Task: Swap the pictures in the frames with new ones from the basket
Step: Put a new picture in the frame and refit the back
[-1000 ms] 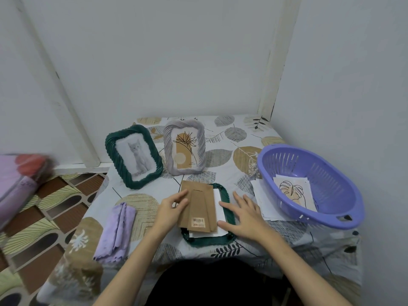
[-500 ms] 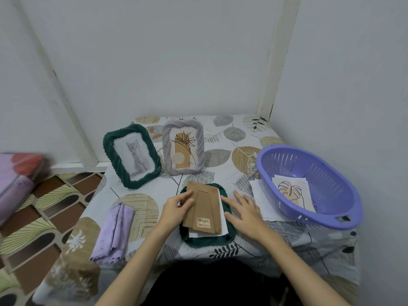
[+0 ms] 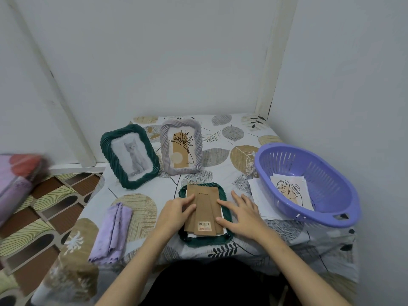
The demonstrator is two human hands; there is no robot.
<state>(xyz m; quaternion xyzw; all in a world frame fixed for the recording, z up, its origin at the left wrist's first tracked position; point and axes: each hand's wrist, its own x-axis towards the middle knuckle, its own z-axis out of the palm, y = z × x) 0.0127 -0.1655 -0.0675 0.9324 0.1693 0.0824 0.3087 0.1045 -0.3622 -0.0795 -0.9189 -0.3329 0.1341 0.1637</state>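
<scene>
1. While a green frame [image 3: 204, 239] lies face down at the near middle of the table [image 3: 220, 175], a brown backing board [image 3: 203, 208] rests on its back, a barcode sticker near the board's near edge.
2. The left hand [image 3: 174, 214] lies on the left part of the board, fingers nearly straight and pressing flat, gripping nothing.
3. The right hand [image 3: 239, 214] lies on the frame's right side, fingers spread and relaxed, its fingertips touching the board's right edge; it grasps nothing.
4. A white sheet edge shows beneath the board along its right and near sides.
5. A second green frame [image 3: 130, 155] stands tilted at the far left, holding a cat picture [image 3: 134, 157].
6. Just beside it, to the right, a lilac frame [image 3: 181, 146] stands with a plant drawing inside.
7. A purple basket [image 3: 309, 184] sits at the right edge of the table, holding loose pictures; the top one [image 3: 289, 191] shows a leaf outline.
8. White papers [image 3: 260, 199] lie partly under the basket's left side.
9. A folded lilac cloth [image 3: 112, 233] lies at the left, well apart from the hands.
</scene>
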